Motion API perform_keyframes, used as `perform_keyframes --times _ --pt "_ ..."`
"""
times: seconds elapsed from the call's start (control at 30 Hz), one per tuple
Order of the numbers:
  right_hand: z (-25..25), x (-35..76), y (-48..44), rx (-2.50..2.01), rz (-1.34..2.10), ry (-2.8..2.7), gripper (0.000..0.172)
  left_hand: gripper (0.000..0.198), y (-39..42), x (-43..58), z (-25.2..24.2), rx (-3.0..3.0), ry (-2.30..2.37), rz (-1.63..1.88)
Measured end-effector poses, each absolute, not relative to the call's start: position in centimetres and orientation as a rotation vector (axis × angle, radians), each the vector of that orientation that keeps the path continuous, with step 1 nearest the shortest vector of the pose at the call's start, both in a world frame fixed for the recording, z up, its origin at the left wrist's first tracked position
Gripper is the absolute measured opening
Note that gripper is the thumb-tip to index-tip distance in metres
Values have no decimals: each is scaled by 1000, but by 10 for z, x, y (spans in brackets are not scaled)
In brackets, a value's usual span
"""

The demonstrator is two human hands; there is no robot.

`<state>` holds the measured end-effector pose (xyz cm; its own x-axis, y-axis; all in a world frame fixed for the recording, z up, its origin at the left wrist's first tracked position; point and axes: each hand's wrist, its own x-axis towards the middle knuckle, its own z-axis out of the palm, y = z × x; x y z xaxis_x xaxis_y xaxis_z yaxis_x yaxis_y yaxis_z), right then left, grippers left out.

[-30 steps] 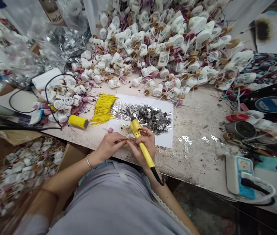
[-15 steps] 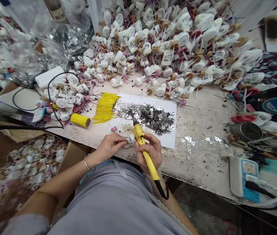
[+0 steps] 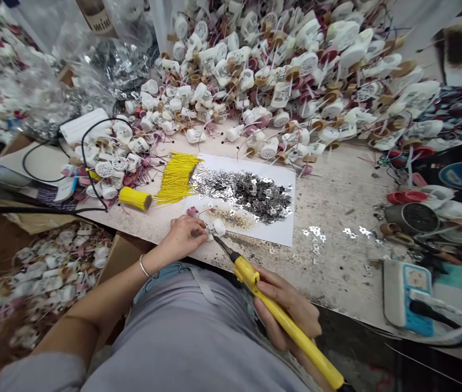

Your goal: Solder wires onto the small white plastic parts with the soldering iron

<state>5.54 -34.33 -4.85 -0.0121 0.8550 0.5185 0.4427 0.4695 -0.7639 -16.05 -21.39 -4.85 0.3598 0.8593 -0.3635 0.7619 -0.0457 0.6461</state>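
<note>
**Iron (image 3: 296,335) at the white part (image 3: 218,227)**

Your worktop (image 3: 349,190) carries a broad heap of white housings (image 3: 307,64) along the back. In front lies a paper sheet (image 3: 283,234) bearing a pile of metal tabs (image 3: 251,193), with yellow wires (image 3: 177,177) spread at its left edge. Your right hand (image 3: 291,302) grasps the iron by its handle, tip slanting toward your left hand (image 3: 185,237), whose fingers seem pinched on the white part near the sheet's front edge. The part is small and half covered, so whether the tip touches it is hard to tell. This looks like a soldering step; the next move calls for a steady left pinch, a brief, light touch and fingers clear of the hot end.
</note>
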Motion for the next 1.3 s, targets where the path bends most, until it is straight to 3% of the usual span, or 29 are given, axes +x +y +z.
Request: perform_keyframes --times 0.63,1.3 --pt "-48 55 -344 -1128 479 -1778 53 12 -208 -153 -40 1899 1430 51" --pt "-48 56 -341 -1112 377 -1689 52 13 -200 -146 -28 1892 1407 -118"
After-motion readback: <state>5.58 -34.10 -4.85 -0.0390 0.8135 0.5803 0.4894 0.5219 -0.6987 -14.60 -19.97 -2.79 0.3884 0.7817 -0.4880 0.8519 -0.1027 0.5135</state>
